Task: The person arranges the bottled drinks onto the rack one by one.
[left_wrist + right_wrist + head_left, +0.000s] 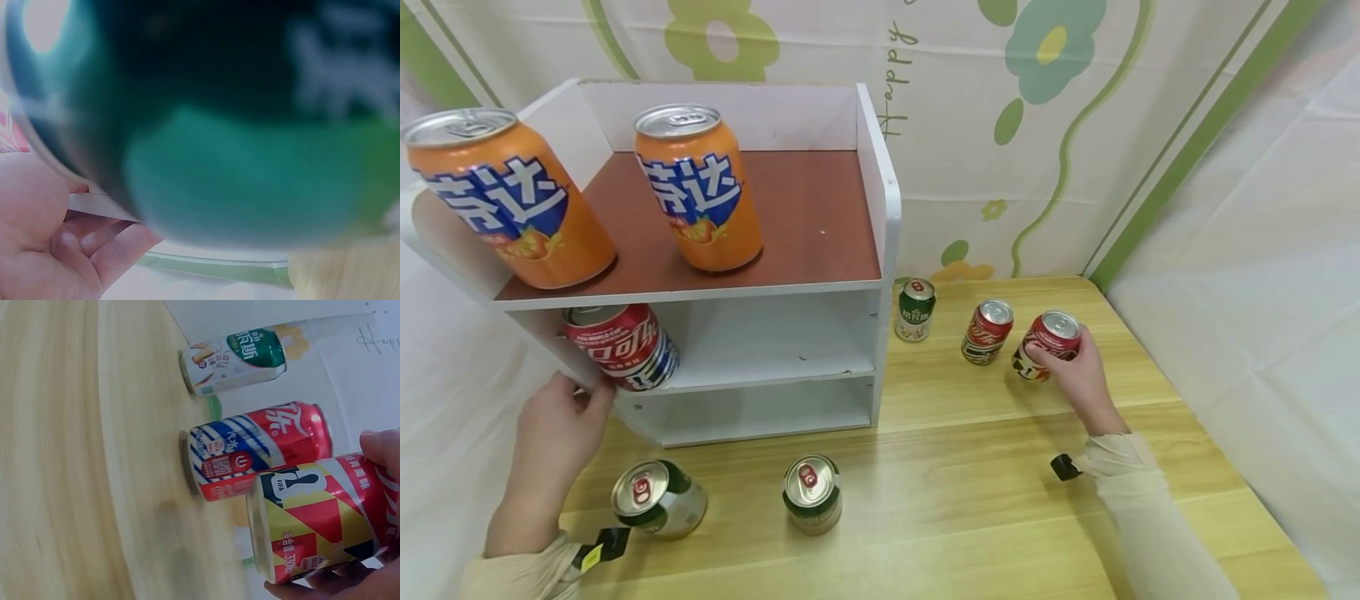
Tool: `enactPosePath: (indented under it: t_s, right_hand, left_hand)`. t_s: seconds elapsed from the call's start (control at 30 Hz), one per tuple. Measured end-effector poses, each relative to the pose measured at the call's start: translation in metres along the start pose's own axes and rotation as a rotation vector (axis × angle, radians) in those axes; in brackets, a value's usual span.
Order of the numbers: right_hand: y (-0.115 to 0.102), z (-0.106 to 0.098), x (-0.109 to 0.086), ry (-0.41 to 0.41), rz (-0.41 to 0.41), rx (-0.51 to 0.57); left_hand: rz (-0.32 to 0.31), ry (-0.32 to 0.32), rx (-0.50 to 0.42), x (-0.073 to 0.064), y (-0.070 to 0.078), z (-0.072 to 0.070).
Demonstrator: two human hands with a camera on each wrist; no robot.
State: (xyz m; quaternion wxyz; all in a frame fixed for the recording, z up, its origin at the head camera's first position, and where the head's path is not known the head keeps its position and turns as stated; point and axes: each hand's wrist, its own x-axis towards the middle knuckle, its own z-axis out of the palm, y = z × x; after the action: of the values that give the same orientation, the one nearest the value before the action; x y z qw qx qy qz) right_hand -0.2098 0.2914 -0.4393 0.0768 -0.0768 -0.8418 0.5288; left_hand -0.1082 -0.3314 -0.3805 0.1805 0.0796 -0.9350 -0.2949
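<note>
A red cola can [625, 350] stands at the left front of the white rack's middle shelf. My left hand [561, 425] is at its lower side, fingertips right at the base; in the left wrist view the fingers [125, 250] are loosely bent near the shelf edge. A green can [250, 175] fills most of that view, blurred. My right hand [1082, 379] grips another red cola can [319, 515] around its upper part, thumb on one side and fingers on the other. Beside it stands a second cola can [262, 450] on the table.
Two orange soda cans [700, 192] stand on the rack's brown top [812, 217]. A green-and-white can [916, 310] stands right of the rack. Two green-and-gold cans [812, 496] stand on the wooden table [940, 492] in front. A patterned cloth [970, 158] hangs behind.
</note>
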Motion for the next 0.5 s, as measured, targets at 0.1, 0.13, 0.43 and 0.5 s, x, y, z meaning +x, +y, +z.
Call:
enactPosePath:
  t_s: [0.1, 0.13, 0.43, 0.5]
  right_hand:
    - [-0.006, -0.003, -0.003, -0.014, 0.000, -0.012]
    - [-0.008, -0.003, -0.004, -0.017, -0.003, -0.014]
    - [-0.022, -0.006, -0.010, -0.045, -0.032, -0.021]
    - [-0.025, -0.007, -0.012, -0.050, -0.036, -0.027]
  left_hand:
    - [0.005, 0.001, 0.001, 0.000, 0.000, 0.000]
    - [0.007, 0.002, 0.000, 0.001, 0.000, 0.000]
    - [-0.001, -0.010, -0.005, 0.001, 0.000, 0.000]
    - [-0.005, -0.013, -0.001, 0.001, -0.001, 0.000]
